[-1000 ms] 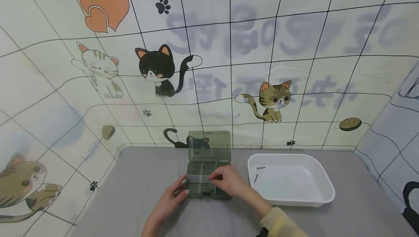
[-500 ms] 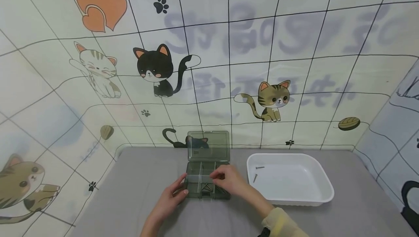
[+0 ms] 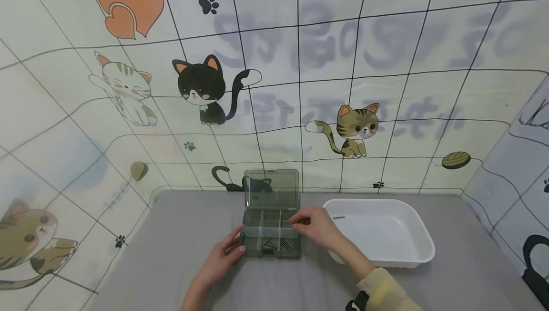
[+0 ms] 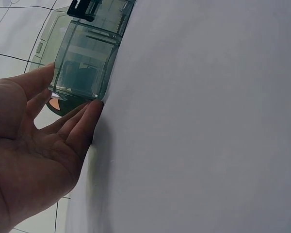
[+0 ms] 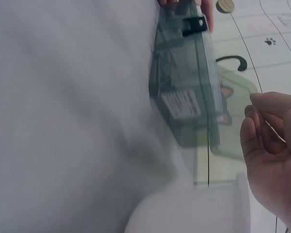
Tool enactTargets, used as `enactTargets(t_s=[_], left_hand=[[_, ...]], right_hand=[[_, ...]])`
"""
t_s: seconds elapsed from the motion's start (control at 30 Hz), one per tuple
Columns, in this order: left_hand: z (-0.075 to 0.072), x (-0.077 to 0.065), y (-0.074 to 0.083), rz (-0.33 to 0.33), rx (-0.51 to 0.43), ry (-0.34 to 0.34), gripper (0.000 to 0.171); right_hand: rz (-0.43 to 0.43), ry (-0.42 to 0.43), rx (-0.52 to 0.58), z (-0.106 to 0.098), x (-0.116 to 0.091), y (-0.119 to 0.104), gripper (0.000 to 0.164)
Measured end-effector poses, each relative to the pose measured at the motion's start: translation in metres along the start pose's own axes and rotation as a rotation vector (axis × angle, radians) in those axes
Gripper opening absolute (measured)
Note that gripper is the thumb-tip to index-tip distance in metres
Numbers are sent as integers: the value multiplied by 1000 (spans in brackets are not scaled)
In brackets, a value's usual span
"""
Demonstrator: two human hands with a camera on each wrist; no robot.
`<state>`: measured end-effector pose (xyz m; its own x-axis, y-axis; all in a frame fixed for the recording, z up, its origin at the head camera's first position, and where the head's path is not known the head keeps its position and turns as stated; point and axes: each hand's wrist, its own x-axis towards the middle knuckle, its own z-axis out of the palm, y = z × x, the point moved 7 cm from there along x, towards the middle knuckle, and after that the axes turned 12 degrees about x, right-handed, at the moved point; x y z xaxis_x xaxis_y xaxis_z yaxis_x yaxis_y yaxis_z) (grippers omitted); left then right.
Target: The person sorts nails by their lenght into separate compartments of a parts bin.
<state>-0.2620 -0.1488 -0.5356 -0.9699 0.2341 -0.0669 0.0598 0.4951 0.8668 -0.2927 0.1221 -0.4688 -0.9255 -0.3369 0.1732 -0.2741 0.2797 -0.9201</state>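
Left hand [image 3: 217,260]: nearly straight fingers touch box's [image 3: 251,243] left edge
Right hand [image 3: 318,226]: curled by right edge — cannot tell if loaded
Fasteners [image 3: 287,244]: front-edge compartments

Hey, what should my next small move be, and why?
I'd probably reach your right hand over and pick up the metal fastener in the white tray. It lies loose there, similar pieces sit in the green box, and your left hand touches the box's side.

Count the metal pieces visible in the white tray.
1: a metal piece lies in the tray near its left end, beside the right hand in the head view. Hand and forearm cover part, so others may be hidden.
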Motion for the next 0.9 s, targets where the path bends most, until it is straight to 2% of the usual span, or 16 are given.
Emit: enactTargets(t_s=[0.1,0.2,0.43,0.57,0.77,0.9], left_hand=[[-1,0,-1,2,-13,9,58],[-1,0,-2,9,-5,16,58],[-2,0,-2,8,-1,20,57],[-1,0,-2,6,-6,11,58],[0,0,-1,12,-12,-1,58],[0,0,0,9,-29,-9,59]], right_hand=[[-18,28,-4,-13,-3,4,12],[0,73,-18,-31,-7,10,14],[115,179,-59,-73,-16,28,14],[147,215,-87,-86,-20,40,13],[148,279,-133,-99,-24,52,15],[148,286,-157,-104,-24,59,17]])
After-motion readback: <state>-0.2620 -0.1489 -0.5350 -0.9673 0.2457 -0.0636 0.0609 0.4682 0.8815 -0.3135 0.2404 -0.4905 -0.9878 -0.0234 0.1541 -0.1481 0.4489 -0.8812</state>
